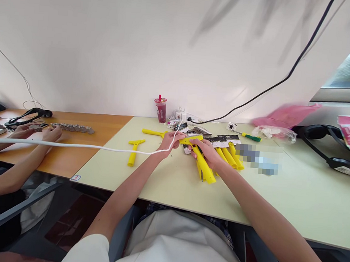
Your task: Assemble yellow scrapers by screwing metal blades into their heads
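Note:
Over the middle of the table, a yellow T-shaped scraper [204, 167] is in both hands, its hollow handle slanting toward me. My left hand [169, 143] pinches the left end of its wide head. My right hand [209, 153] wraps round the neck, with the thumb on the head; some fingers are hidden beneath. Several more yellow handles [228, 156] lie to the right, partly under black-and-white printed cards [225, 140]. On the left, a T-shaped yellow scraper [133, 153] lies flat, and behind it another yellow handle [152, 132] points toward my left hand.
A white cable [101, 147] crosses in front of my left hand. A red drink cup [160, 110] stands by the wall near white plugs [180, 114]. A screwdriver [251, 137], pink plastic bag [285, 117] and black headset [328, 147] are right. A co-worker's hands [52, 133] work left.

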Demonstrator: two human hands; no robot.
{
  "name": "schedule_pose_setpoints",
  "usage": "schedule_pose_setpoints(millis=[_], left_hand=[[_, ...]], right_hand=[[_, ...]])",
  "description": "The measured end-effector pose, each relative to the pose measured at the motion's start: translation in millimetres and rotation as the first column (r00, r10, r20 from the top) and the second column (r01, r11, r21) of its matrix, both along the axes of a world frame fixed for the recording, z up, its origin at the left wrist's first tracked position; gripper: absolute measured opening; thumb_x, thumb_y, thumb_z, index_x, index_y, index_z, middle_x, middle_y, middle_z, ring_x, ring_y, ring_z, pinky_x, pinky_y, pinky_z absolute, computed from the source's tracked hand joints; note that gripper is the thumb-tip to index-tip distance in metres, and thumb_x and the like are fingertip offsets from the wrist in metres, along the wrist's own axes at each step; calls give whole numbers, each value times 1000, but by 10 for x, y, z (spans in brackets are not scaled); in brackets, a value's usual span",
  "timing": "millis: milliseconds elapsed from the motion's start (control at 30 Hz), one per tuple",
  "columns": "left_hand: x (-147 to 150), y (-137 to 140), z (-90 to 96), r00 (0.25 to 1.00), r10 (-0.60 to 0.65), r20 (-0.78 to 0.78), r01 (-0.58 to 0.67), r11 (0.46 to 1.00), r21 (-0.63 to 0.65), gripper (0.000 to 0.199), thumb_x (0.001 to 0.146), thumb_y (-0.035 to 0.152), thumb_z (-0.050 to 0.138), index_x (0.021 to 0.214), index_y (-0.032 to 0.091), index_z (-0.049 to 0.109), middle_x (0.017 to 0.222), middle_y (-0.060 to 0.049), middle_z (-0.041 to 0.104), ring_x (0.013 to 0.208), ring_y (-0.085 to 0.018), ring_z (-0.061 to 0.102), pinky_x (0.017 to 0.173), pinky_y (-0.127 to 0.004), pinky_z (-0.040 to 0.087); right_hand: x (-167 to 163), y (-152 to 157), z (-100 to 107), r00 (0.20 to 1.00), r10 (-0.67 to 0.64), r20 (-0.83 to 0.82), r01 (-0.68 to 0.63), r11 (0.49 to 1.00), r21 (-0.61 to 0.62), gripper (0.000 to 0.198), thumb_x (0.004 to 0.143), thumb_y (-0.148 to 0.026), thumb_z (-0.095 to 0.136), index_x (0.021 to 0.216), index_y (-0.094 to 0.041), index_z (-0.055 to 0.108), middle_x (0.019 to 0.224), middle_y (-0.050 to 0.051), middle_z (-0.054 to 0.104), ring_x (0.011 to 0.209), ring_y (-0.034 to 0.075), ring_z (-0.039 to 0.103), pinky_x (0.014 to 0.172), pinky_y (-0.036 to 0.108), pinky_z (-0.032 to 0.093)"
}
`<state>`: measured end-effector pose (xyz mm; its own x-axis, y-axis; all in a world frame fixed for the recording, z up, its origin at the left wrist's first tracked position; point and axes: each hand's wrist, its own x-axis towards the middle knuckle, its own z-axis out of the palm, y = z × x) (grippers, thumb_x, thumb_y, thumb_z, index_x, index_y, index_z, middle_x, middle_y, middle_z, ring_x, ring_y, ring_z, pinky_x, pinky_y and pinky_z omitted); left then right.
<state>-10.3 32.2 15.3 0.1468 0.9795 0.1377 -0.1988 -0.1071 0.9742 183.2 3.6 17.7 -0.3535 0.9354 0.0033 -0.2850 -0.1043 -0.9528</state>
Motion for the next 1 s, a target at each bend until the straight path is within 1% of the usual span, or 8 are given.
schedule_pose_setpoints(millis=[133, 267, 367, 467, 600, 733, 867, 1000], left_hand=[[-7, 18, -17, 1000, -3, -1, 3, 1000, 14, 42, 67, 45, 102, 72, 17, 71, 53, 11, 26, 50, -4, 19, 54, -28, 13], [-4, 8, -4, 1000, -2, 12, 2, 1000, -4, 42, 67, 43, 103, 72, 18, 70, 53, 11, 26, 50, -4, 20, 54, -28, 14], [-5, -2, 3, 1000, -6, 31, 7, 1000, -20, 41, 70, 41, 102, 74, 18, 69, 56, 10, 31, 51, -4, 20, 54, -28, 14], [-16, -4, -10, 996, -37, 85, 40, 999, -32, 40, 76, 43, 100, 79, 18, 69, 62, 9, 36, 52, -4, 18, 54, -27, 15], [-31, 4, -32, 985, -73, 155, 78, 997, -24, 46, 77, 43, 101, 76, 19, 63, 66, 9, 29, 52, -3, 17, 53, -25, 15], [-34, 2, -27, 985, -70, 155, 70, 998, 4, 51, 79, 43, 100, 70, 19, 57, 62, 11, 22, 52, -4, 17, 53, -24, 16], [-38, -8, -15, 989, -55, 141, 55, 998, 4, 54, 80, 43, 100, 68, 20, 52, 60, 11, 18, 53, -4, 16, 54, -25, 18], [-48, -6, -28, 989, -64, 135, 62, 998, 12, 51, 77, 44, 100, 69, 20, 56, 58, 12, 19, 52, -4, 16, 54, -25, 19]], right_hand=[[6, 11, -3, 1000, 2, 3, -2, 1000, 1, 37, 83, -39, 96, 80, -21, 64, 73, 3, 71, 50, 10, 53, 44, 25, 42], [11, 28, -21, 1000, -6, -3, 6, 1000, 1, 36, 81, -39, 96, 80, -21, 65, 74, 3, 71, 50, 10, 54, 45, 25, 43], [17, 24, -9, 1000, 2, 5, -2, 1000, 12, 34, 83, -40, 94, 80, -21, 66, 75, 3, 72, 51, 11, 53, 46, 26, 44], [27, 4, 26, 1000, 11, 8, -11, 997, 70, 36, 84, -43, 95, 81, -22, 65, 73, 2, 71, 52, 12, 55, 50, 27, 47], [45, -9, 33, 1000, 4, 24, -8, 988, 154, 40, 87, -49, 94, 79, -23, 66, 67, 0, 66, 52, 12, 54, 54, 28, 47], [56, -5, -2, 998, 3, 70, -19, 975, 222, 37, 91, -51, 89, 79, -22, 70, 68, 1, 66, 54, 12, 54, 55, 27, 45], [53, -31, 7, 997, -3, 73, -14, 974, 227, 35, 90, -49, 90, 79, -23, 69, 82, 3, 74, 53, 11, 55, 55, 28, 46], [51, -54, 24, 996, -8, 86, -13, 970, 242, 35, 91, -49, 88, 78, -23, 69, 81, 2, 73, 53, 12, 55, 54, 29, 45]])
